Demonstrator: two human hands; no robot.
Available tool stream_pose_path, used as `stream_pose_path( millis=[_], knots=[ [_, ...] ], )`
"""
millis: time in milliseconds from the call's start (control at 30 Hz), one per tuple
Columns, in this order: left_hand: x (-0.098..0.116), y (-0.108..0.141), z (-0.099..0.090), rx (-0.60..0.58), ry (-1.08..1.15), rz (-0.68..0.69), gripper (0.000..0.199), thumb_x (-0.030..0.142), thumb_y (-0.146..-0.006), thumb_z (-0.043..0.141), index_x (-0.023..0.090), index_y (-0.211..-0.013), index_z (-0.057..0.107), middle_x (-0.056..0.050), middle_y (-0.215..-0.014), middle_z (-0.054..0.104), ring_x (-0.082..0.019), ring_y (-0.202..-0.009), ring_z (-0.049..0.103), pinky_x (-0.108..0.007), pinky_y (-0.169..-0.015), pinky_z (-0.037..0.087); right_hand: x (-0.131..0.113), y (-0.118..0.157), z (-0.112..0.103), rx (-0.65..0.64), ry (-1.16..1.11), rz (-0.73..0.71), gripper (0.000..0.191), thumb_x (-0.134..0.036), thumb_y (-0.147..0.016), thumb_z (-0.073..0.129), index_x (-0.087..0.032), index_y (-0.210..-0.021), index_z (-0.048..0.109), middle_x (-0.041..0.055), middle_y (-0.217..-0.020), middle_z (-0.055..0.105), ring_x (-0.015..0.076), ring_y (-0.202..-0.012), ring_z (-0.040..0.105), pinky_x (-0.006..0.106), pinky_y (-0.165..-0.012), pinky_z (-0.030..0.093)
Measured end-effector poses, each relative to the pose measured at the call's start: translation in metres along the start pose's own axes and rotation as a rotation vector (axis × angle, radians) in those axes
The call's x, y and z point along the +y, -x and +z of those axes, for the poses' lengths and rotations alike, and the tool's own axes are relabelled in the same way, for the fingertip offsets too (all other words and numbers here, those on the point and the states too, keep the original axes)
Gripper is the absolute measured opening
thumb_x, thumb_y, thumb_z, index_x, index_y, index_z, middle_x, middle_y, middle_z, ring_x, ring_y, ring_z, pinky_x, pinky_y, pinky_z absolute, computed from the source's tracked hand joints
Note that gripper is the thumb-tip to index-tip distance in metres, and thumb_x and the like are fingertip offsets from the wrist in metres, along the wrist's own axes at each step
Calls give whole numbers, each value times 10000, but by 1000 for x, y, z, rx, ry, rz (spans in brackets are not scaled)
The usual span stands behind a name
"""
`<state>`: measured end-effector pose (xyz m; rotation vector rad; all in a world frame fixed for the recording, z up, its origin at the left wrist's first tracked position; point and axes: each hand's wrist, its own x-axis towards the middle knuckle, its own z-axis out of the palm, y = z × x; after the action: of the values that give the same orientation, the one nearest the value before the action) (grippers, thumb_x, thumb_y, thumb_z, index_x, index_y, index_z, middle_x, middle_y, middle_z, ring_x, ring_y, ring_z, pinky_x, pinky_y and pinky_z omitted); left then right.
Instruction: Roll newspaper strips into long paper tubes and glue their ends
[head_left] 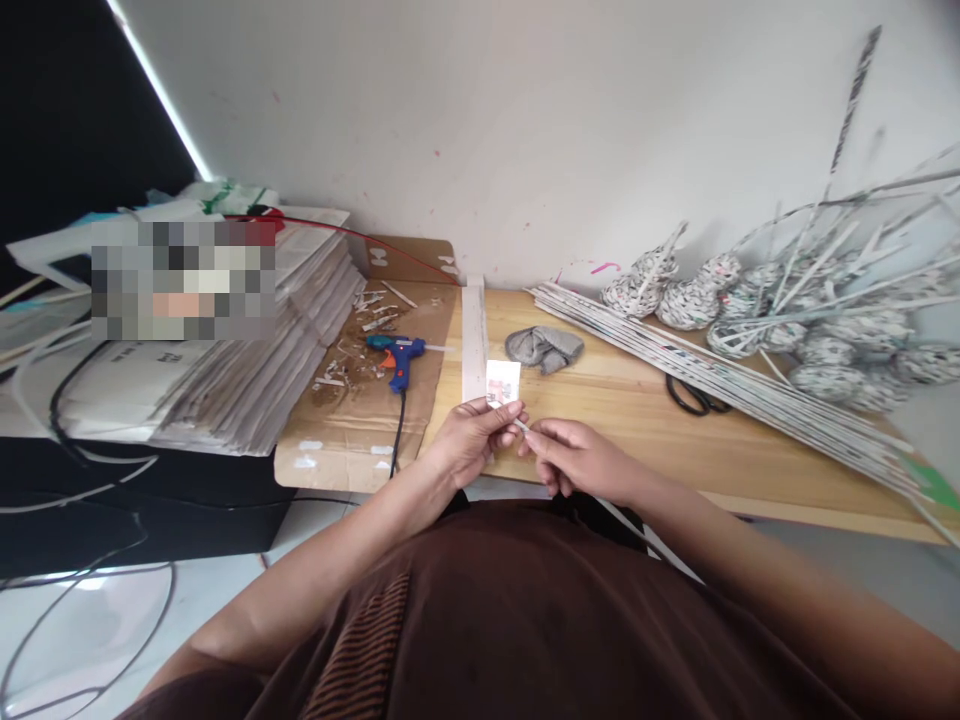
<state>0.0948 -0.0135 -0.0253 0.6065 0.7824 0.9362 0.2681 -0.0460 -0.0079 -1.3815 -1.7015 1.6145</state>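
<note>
And here the left hand (474, 438) pinches a printed paper piece (503, 380) at twelve o'clock over the table (622, 425), the right hand (574, 455) pinching a slender paper tube (520, 426) just beside, at about four; squeezing too hard could crease that tube.

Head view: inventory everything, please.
Paper piece: one, white, centre
Paper roll: one, white, centre
Cardboard: uncounted, brown, left
Glue gun: one, blue, on cardboard
Scraps: many, pale, on cardboard
Paper stack: one, whitish, left
Flat strip: one, white, centre
Cloth: one, grey, centre
Sticks: many, whitish, right
Woven shapes: several, mottled, right
Looped item: one, black, right
Table: one, tan, centre
Cables: several, mostly dark, left
Wall: one, white, back
Garment: one, brown, bottom
Left hand, right hand: two, centre
</note>
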Motion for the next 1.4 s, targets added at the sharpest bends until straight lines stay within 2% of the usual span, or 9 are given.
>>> stream_pose_path(
  millis=[100, 300, 467, 667, 833, 1067, 1200, 1267, 1400],
  knots=[
    [0, 0, 1, 23, 7, 12, 239, 218, -633, 825, 69, -757, 686, -39, -701, 668, -44, -543, 574, -128, -500, 449, -1, 1, 2, 196, 257, -156, 339, -507, -884, 509, -185, -795, 564, 0, -656, 580, 121, -586, 546, 243, -576, 421],
    [2, 0, 2, 5, 6, -6, 255, 229, -625, 833, 68, -755, 684, -30, -688, 660, -23, -506, 534, -124, -480, 427, 2, -1, -2, -153, -213, 99, 440, -579, -917, 374, -179, -867, 550, -47, -514, 474, 124, -445, 522, 227, -425, 379],
    [1, -1, 0, 8, 22, 16, 234, 213, -641, 820, 68, -754, 675, -34, -695, 660, -38, -537, 558, -143, -517, 442, 0, -1, 0, 75, 71, -50, 375, -541, -886, 498, -178, -832, 576, -15, -598, 569, 103, -522, 538, 217, -509, 412],
    [-1, 0, -2, -13, 16, 10, 251, 239, -650, 819, 74, -773, 676, -35, -732, 664, -27, -544, 552, -126, -507, 430, 4, -4, -1, -165, -253, 90, 449, -582, -909, 391, -168, -883, 563, -43, -513, 486, 122, -447, 527, 224, -420, 386],
    [0, -2, 1, 10, 28, 22, 221, 216, -661, 810, 76, -758, 669, -30, -713, 656, -33, -546, 557, -125, -513, 450, 2, -1, 0, 124, 133, -93, 367, -536, -882, 500, -184, -806, 564, -9, -614, 555, 113, -549, 530, 228, -528, 413],
    [0, -2, 4, -38, 28, 34, 226, 208, -661, 809, 81, -804, 689, -32, -766, 672, -33, -567, 574, -131, -548, 470, 3, 0, -7, -199, -303, 108, 422, -576, -912, 380, -186, -839, 523, -55, -497, 438, 122, -429, 501, 224, -412, 361],
    [-2, -4, 2, -6, 35, 46, 230, 227, -662, 808, 85, -788, 678, -23, -710, 662, -43, -558, 576, -145, -560, 478, 0, 1, -5, 114, 166, -100, 383, -559, -886, 479, -190, -829, 564, 1, -637, 567, 129, -563, 545, 240, -532, 411],
    [-2, -4, 2, -2, 30, 54, 228, 229, -663, 807, 85, -779, 673, -20, -698, 658, -39, -546, 567, -141, -544, 469, -1, 1, -3, 165, 255, -142, 387, -542, -910, 444, -191, -816, 577, 6, -638, 573, 128, -569, 543, 247, -565, 422],
    [0, -3, 2, 0, 36, 26, 224, 219, -663, 808, 77, -764, 669, -30, -727, 669, -29, -532, 562, -126, -517, 452, 2, -4, -6, -128, -118, 65, 463, -570, -932, 342, -172, -878, 572, -38, -516, 473, 119, -445, 511, 226, -433, 392]
  ],
)
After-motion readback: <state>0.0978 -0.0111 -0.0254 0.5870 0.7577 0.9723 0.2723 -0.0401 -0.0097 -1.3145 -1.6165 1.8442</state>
